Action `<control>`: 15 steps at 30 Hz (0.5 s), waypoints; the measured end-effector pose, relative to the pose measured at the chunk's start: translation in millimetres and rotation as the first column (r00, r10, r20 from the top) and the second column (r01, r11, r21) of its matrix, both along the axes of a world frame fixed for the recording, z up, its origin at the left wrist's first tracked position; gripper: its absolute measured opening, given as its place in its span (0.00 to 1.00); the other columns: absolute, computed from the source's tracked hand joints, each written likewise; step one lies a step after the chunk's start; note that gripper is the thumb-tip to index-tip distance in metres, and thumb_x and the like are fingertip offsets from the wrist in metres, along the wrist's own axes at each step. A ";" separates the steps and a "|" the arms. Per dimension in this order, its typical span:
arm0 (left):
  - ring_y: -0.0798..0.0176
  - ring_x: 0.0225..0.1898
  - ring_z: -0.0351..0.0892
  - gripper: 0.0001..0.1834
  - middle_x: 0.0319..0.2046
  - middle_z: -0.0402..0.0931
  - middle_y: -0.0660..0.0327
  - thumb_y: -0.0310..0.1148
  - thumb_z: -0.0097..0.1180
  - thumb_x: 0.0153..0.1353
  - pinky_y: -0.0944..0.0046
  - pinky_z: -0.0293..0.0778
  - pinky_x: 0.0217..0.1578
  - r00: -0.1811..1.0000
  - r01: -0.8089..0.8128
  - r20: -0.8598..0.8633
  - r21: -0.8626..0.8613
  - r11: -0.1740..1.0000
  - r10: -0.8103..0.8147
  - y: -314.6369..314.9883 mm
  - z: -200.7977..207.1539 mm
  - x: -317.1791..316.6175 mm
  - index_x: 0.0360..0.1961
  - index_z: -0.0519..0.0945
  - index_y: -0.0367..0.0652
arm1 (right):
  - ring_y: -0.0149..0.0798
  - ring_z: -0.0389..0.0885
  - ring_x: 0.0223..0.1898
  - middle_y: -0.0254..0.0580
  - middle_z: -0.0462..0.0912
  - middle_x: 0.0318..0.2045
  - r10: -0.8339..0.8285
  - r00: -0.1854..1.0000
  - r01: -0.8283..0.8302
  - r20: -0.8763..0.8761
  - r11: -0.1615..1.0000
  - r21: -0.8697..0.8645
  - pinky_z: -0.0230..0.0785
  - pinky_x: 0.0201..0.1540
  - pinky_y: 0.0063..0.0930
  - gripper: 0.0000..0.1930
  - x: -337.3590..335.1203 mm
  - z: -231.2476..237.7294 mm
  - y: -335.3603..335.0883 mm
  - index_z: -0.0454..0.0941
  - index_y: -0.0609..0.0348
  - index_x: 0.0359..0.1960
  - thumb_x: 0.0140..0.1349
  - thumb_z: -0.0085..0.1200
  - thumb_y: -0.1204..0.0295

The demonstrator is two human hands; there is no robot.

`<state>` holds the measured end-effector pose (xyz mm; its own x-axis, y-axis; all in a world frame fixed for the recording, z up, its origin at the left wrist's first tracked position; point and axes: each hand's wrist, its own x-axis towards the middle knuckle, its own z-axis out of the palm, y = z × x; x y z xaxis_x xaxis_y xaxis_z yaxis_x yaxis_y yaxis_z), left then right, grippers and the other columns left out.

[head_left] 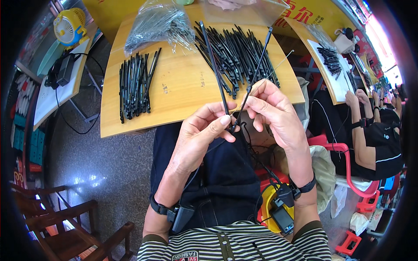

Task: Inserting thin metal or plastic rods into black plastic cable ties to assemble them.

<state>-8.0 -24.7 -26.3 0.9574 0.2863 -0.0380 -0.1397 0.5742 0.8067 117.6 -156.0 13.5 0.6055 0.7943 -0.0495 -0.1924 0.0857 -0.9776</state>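
Observation:
My left hand (202, 130) is closed on a slim black rod (213, 61), pinched near its lower end between thumb and fingers. A second black rod (262, 58) slants up to the right, its lower end meeting the first at my left fingertips, so the two form a V. My right hand (272, 108) has thumb and forefinger pinched beside this second rod. A thin metal wire (282, 61) with a small looped tip runs through that pinch toward the left fingertips. How the parts join there is hidden by the fingers.
On the wooden table (178, 104) lie a neat black rod bundle (136, 85), a larger black rod pile (235, 52) and a clear bag of thin wires (161, 28). Another person (370, 143) works at right beside a red chair (342, 150). A wooden chair (65, 222) stands lower left.

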 end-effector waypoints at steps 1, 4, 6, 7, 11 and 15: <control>0.67 0.34 0.78 0.15 0.35 0.75 0.60 0.24 0.51 0.60 0.73 0.75 0.32 1.000 -0.001 0.001 0.000 1.000 0.001 -0.1 -0.8 0.0 0.48 0.73 0.35 | 0.21 0.70 0.26 0.32 0.75 0.28 0.001 1.000 -0.001 0.001 1.000 0.000 0.65 0.20 0.11 0.05 0.1 0.6 -0.4 0.70 0.58 0.34 0.62 0.50 0.71; 0.67 0.34 0.78 0.10 0.35 0.76 0.60 0.26 0.52 0.60 0.72 0.75 0.31 1.000 -0.012 -0.001 0.049 0.999 0.012 -1.3 -5.9 1.3 0.42 0.74 0.35 | 0.20 0.70 0.24 0.33 0.75 0.28 0.052 0.998 -0.052 0.031 0.999 -0.014 0.64 0.19 0.09 0.05 0.7 3.1 -1.3 0.71 0.59 0.36 0.62 0.50 0.71; 0.67 0.33 0.77 0.06 0.35 0.76 0.60 0.27 0.53 0.60 0.72 0.75 0.31 0.999 0.024 -0.030 0.127 0.992 -0.020 -3.2 -8.5 1.7 0.38 0.75 0.37 | 0.20 0.70 0.23 0.33 0.76 0.28 0.071 0.997 -0.072 -0.022 0.996 -0.049 0.62 0.18 0.08 0.07 -0.3 6.6 -0.3 0.71 0.60 0.38 0.64 0.47 0.70; 0.67 0.33 0.77 0.06 0.35 0.76 0.60 0.27 0.53 0.60 0.72 0.75 0.31 0.999 0.024 -0.028 0.127 0.992 -0.020 -3.5 -9.8 2.2 0.38 0.75 0.37 | 0.20 0.70 0.23 0.33 0.76 0.28 0.071 0.997 -0.072 -0.020 0.996 -0.049 0.62 0.18 0.08 0.07 -0.3 8.5 -0.4 0.71 0.60 0.38 0.64 0.47 0.70; 0.68 0.33 0.77 0.06 0.36 0.76 0.60 0.27 0.55 0.59 0.72 0.74 0.30 0.998 0.014 -0.059 0.119 0.993 -0.007 -3.4 -10.6 2.6 0.36 0.75 0.38 | 0.20 0.70 0.25 0.35 0.75 0.31 0.081 0.990 -0.086 -0.112 0.995 -0.047 0.63 0.19 0.09 0.10 1.3 11.4 -3.5 0.71 0.62 0.42 0.65 0.43 0.69; 0.70 0.33 0.77 0.06 0.38 0.77 0.60 0.28 0.56 0.58 0.73 0.72 0.29 0.997 0.010 -0.082 0.140 0.990 0.001 -1.8 -10.1 1.7 0.35 0.76 0.39 | 0.20 0.70 0.27 0.34 0.74 0.33 0.096 0.988 -0.100 -0.122 0.995 -0.025 0.65 0.20 0.11 0.12 1.8 14.6 -4.8 0.71 0.63 0.43 0.65 0.43 0.68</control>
